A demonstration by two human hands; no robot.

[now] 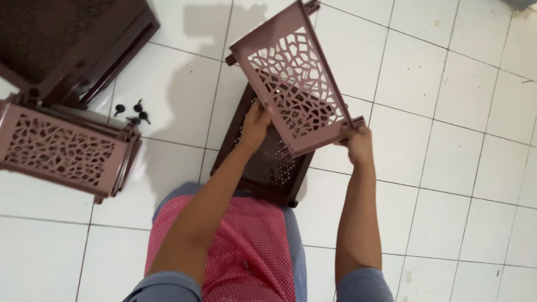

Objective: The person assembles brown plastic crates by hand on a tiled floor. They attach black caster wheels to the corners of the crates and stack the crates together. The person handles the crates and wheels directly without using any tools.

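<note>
Left hand (254,126) and right hand (358,142) both closed on a pink lattice panel (293,78), held tilted above a dark perforated shelf (268,162) on the tiled floor (447,140). Risk: corner grips slip, panel drops. Beyond-left: small black casters (134,111), stacked panels (61,148).

I have one view only, from the camera on the head, facing almost straight down at the white tiled floor (447,140) from standing height. It sits close above the forearms, so the left hand (254,126) and right hand (359,144) fall near mid-frame (no second view shares this scene). The floor's tile lines run skewed across the frame.
</note>
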